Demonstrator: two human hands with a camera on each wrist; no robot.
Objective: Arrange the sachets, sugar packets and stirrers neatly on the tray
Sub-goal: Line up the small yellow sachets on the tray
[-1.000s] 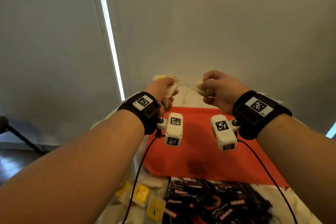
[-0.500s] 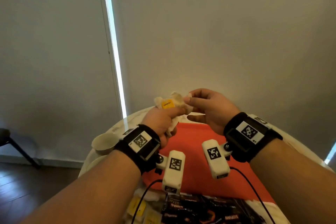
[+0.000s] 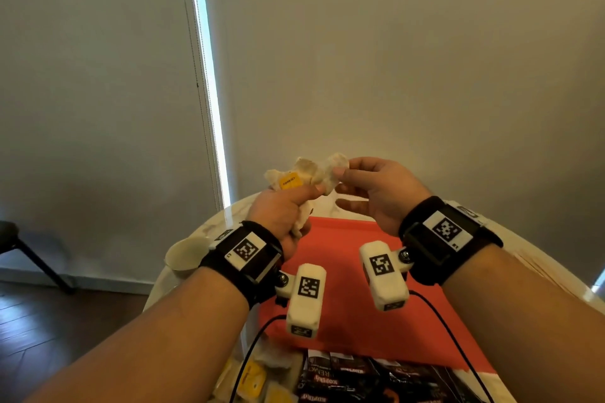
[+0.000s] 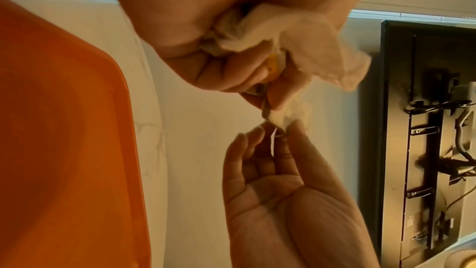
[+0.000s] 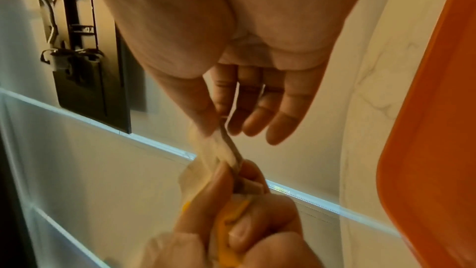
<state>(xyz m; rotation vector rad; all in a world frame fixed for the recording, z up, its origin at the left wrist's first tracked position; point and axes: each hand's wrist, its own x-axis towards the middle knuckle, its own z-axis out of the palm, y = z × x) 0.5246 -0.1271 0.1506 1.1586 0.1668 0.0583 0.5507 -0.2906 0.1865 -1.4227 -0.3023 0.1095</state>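
Observation:
My left hand (image 3: 288, 206) grips a bunch of pale tea-bag sachets (image 3: 311, 170) with a yellow tag (image 3: 288, 180), raised above the far end of the orange tray (image 3: 353, 321). My right hand (image 3: 347, 173) pinches one sachet of the bunch between thumb and forefinger, its other fingers spread. In the left wrist view the sachets (image 4: 296, 34) bulge from the fist and the right hand (image 4: 280, 133) meets them from below. The right wrist view shows the pinched sachet (image 5: 224, 146) stretched between both hands. Black sachets (image 3: 376, 379) and yellow-tagged sachets (image 3: 255, 379) lie near the tray's near edge.
A small pale cup (image 3: 185, 253) stands on the round white marble table (image 3: 530, 258) left of the tray. Pale strips that look like stirrers (image 3: 540, 271) lie at the table's right. A dark chair (image 3: 19, 245) stands on the wooden floor far left.
Both hands have come together over the tray's far end. The right hand, which held its own small item a second ago, now pinches a sachet in the left hand's bunch.

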